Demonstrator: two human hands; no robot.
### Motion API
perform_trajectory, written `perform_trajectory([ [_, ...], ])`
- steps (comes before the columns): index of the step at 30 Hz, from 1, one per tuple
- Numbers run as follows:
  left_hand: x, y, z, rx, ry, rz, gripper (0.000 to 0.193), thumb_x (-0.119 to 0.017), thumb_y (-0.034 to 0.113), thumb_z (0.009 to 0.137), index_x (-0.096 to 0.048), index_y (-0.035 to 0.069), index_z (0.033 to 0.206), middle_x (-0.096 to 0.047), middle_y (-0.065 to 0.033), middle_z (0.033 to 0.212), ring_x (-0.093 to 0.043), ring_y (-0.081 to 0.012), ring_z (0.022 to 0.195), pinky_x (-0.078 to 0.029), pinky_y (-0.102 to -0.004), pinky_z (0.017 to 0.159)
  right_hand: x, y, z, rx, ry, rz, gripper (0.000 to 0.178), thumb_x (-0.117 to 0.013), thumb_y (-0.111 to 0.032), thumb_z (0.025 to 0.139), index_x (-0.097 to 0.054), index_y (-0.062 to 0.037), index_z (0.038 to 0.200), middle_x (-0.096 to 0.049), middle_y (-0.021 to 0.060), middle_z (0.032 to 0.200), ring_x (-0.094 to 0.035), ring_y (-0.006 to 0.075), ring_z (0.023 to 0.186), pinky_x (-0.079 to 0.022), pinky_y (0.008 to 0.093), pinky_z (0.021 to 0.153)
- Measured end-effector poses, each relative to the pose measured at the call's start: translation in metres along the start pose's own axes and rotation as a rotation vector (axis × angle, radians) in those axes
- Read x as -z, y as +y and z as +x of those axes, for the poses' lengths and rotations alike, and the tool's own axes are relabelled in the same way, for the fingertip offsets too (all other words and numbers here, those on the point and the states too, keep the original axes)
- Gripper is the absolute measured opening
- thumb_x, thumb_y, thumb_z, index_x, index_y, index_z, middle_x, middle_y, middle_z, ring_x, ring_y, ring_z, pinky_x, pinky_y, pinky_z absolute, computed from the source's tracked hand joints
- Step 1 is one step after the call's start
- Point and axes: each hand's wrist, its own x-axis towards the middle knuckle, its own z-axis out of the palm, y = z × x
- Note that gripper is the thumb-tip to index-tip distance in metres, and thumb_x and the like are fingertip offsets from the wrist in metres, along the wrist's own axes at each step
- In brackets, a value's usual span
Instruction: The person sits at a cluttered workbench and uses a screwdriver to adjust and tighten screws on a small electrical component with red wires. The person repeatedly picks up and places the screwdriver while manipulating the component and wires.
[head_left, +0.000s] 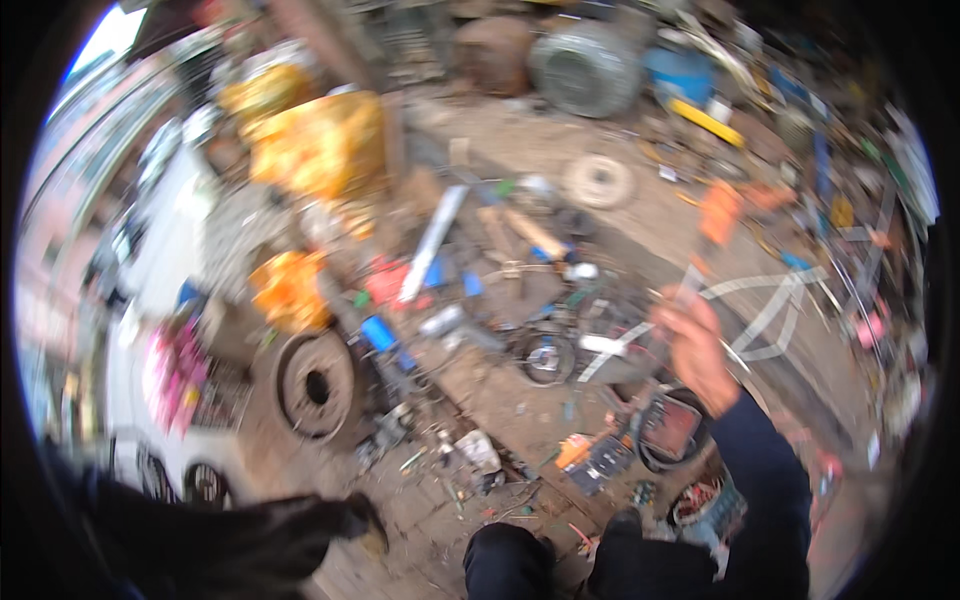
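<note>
Currently our right hand [697, 350] looks clenched on a blurred orange tool [718, 214] at right, orange end far side, probably raised to clear the scrap [525, 295]. Left hand's out of frame; can't say its state. Wheel [300, 390] sits left, likely parked aside.

Littered brown ground [500, 388], daylight [105, 38] at upper left, perhaps a pinkish wall [50, 270]
</note>
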Motion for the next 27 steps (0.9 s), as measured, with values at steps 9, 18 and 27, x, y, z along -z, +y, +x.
perform_trajectory([
  [9,-0.041,0.142,0.044,-0.314,-0.5,-1.06,0.027,-0.058,0.036,0.11,-0.065,0.01,0.102,-0.059,0.0038,0.079,-0.052,-0.0087,0.063,-0.039,-0.0255,0.054,-0.043,-0.062,-0.118,-0.001,0.092,0.203,0.024,-0.064,-0.03,0.101,-0.06,-0.0078,0.108,-0.044,-0.0027,0.076,-0.042,0.0092,0.064,-0.035,0.0264,0.059],
  [18,-0.019,0.282,-0.175,-0.633,-1.373,-1.223,0.022,-0.057,0.031,0.112,-0.058,0.01,0.107,-0.047,0.005,0.076,-0.033,-0.0021,0.054,-0.023,-0.0204,0.046,-0.133,-0.152,-0.308,0.124,0.028,-0.469,0.027,-0.064,-0.026,0.102,-0.056,-0.0063,0.119,-0.054,-0.0017,0.078,-0.045,0.0051,0.056,-0.03,0.0206,0.047],
  [27,0.013,0.255,-0.221,-0.598,-1.527,-1.208,0.017,-0.063,0.024,0.108,-0.059,0.008,0.105,-0.055,0.0016,0.079,-0.039,-0.0036,0.056,-0.029,-0.0202,0.048,-0.151,-0.155,-0.416,0.143,0.083,-0.546,0.041,-0.07,-0.021,0.097,-0.049,-0.0026,0.127,-0.061,0.0064,0.098,-0.064,0.0119,0.078,-0.055,0.0262,0.058],
])
